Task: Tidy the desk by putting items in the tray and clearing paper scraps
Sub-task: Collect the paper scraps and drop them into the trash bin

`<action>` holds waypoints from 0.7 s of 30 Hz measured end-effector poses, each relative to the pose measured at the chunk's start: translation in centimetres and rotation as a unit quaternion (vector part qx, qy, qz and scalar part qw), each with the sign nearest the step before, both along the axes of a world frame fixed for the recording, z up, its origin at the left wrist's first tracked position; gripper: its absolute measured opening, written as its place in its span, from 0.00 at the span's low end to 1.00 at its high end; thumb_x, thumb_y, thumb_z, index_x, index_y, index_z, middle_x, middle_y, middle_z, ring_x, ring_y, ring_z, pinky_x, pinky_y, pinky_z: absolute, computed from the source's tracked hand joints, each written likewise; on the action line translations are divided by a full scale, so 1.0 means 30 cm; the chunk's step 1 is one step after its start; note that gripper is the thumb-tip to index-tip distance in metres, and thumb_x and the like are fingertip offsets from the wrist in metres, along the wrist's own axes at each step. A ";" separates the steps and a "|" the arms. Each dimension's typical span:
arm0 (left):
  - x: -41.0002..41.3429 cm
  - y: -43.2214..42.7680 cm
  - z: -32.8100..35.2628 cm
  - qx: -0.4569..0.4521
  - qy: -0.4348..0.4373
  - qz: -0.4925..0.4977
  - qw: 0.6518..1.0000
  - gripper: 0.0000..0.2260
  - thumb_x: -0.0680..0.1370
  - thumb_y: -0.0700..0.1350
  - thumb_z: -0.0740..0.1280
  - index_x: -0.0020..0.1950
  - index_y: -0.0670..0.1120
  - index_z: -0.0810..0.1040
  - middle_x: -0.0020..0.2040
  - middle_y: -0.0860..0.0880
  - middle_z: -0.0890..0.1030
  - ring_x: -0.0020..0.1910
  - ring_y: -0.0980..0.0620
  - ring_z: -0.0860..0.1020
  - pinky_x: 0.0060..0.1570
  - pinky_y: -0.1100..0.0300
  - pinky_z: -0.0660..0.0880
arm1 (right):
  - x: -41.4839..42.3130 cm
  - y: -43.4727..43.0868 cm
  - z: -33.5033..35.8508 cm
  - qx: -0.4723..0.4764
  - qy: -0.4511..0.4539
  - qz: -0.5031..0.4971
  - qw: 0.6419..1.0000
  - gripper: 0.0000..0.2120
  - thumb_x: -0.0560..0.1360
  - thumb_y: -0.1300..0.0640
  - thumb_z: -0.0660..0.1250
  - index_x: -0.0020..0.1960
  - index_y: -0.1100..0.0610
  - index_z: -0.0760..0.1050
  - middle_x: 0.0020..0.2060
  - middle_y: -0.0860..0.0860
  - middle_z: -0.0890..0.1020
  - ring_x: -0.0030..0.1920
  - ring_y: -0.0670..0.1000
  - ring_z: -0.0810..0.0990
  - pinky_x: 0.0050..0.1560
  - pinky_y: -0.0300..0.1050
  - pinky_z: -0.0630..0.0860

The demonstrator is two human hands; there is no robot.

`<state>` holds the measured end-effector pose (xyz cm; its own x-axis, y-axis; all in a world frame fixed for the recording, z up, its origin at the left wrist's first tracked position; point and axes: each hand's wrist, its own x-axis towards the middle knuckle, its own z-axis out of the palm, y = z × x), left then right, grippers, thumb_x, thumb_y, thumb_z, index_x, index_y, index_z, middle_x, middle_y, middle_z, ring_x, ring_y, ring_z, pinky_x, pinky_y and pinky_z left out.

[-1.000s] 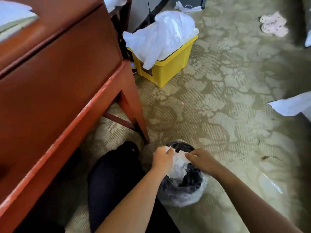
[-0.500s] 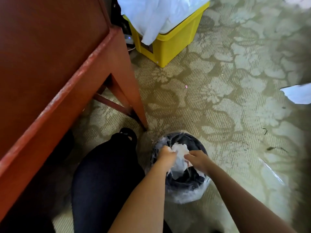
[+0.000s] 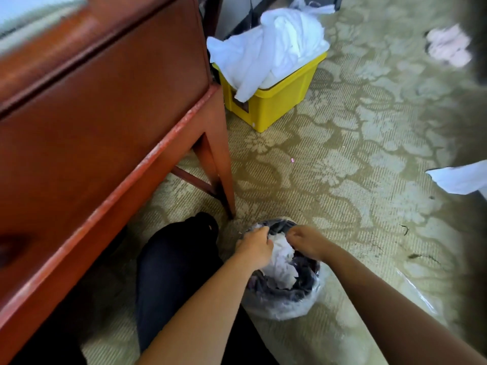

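A small dark waste bin (image 3: 303,288) lined with a clear plastic bag stands on the carpet beside my knee. White crumpled paper scraps (image 3: 280,264) fill its middle. My left hand (image 3: 254,246) is over the bin's left rim, fingers curled onto the paper. My right hand (image 3: 307,242) is over the far right rim, fingers bent down against the same wad. Both hands touch the paper inside the bin. The desk top and the tray are out of sight.
The red-brown wooden desk (image 3: 105,114) fills the left, its leg (image 3: 221,180) just behind the bin. A yellow box (image 3: 274,106) heaped with white cloth stands behind. A white sheet (image 3: 461,179) lies at the right edge, pink cloth (image 3: 448,47) far right.
The view tilted back up, showing more of the desk and yellow box. Both hands stayed over the bin, pressing the white paper lower into it.
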<state>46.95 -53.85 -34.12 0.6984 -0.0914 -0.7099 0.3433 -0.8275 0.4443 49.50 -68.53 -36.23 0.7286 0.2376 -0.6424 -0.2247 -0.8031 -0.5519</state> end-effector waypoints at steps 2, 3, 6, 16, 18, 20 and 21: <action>-0.020 0.031 0.083 0.026 -0.033 -0.064 0.997 0.19 0.83 0.49 0.52 0.74 0.47 0.62 0.74 0.47 0.64 0.72 0.44 0.64 0.69 0.47 0.63 | 0.007 0.015 0.099 -0.019 -0.017 0.043 0.999 0.09 0.77 0.62 0.56 0.38 0.61 0.67 0.36 0.60 0.69 0.37 0.54 0.66 0.39 0.46 0.63; -0.027 0.049 0.128 0.037 -0.041 -0.092 0.994 0.20 0.83 0.50 0.52 0.74 0.46 0.62 0.74 0.47 0.64 0.72 0.44 0.64 0.68 0.47 0.62 | 0.012 0.024 0.151 -0.027 -0.029 0.059 0.997 0.09 0.77 0.62 0.56 0.40 0.63 0.70 0.38 0.62 0.72 0.39 0.57 0.70 0.41 0.48 0.68; -0.052 0.107 0.276 0.069 -0.044 -0.144 0.986 0.23 0.83 0.53 0.50 0.77 0.46 0.56 0.77 0.48 0.58 0.75 0.46 0.58 0.71 0.48 0.57 | 0.013 0.053 0.310 -0.051 -0.086 0.129 0.987 0.08 0.78 0.61 0.56 0.46 0.62 0.73 0.49 0.59 0.79 0.52 0.58 0.78 0.53 0.50 0.74; -0.247 0.300 0.833 0.100 -0.231 -0.207 0.945 0.23 0.82 0.54 0.52 0.76 0.51 0.57 0.77 0.50 0.59 0.76 0.50 0.58 0.73 0.54 0.55 | -0.074 0.249 0.882 -0.038 -0.227 0.283 0.931 0.07 0.79 0.55 0.61 0.52 0.56 0.76 0.42 0.50 0.78 0.44 0.50 0.74 0.40 0.39 0.68; -0.299 0.364 0.938 0.105 -0.252 -0.190 0.943 0.23 0.82 0.55 0.52 0.76 0.52 0.56 0.77 0.51 0.59 0.76 0.50 0.58 0.73 0.55 0.54 | -0.096 0.310 0.985 -0.019 -0.246 0.297 0.922 0.10 0.78 0.54 0.61 0.56 0.56 0.76 0.47 0.50 0.80 0.48 0.50 0.77 0.48 0.43 0.72; -0.357 0.434 1.034 0.103 -0.266 -0.164 0.944 0.23 0.82 0.55 0.53 0.76 0.53 0.56 0.77 0.52 0.59 0.76 0.51 0.57 0.74 0.55 0.55 | -0.127 0.379 1.077 0.012 -0.266 0.311 0.912 0.08 0.78 0.53 0.61 0.54 0.52 0.76 0.47 0.48 0.82 0.49 0.49 0.79 0.53 0.45 0.74; -0.390 0.473 1.076 0.105 -0.276 -0.151 0.943 0.23 0.81 0.55 0.53 0.76 0.53 0.56 0.77 0.53 0.58 0.76 0.51 0.56 0.74 0.54 0.55 | -0.147 0.418 1.116 0.029 -0.278 0.320 0.905 0.07 0.78 0.53 0.61 0.52 0.50 0.77 0.45 0.47 0.82 0.48 0.48 0.79 0.53 0.45 0.75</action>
<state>35.23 -39.67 -1.83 0.9314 -0.2428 -0.2712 -0.1574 -0.9404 0.3014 45.07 -55.98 -2.74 0.6370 0.7467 -0.1917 0.6012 -0.6368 -0.4828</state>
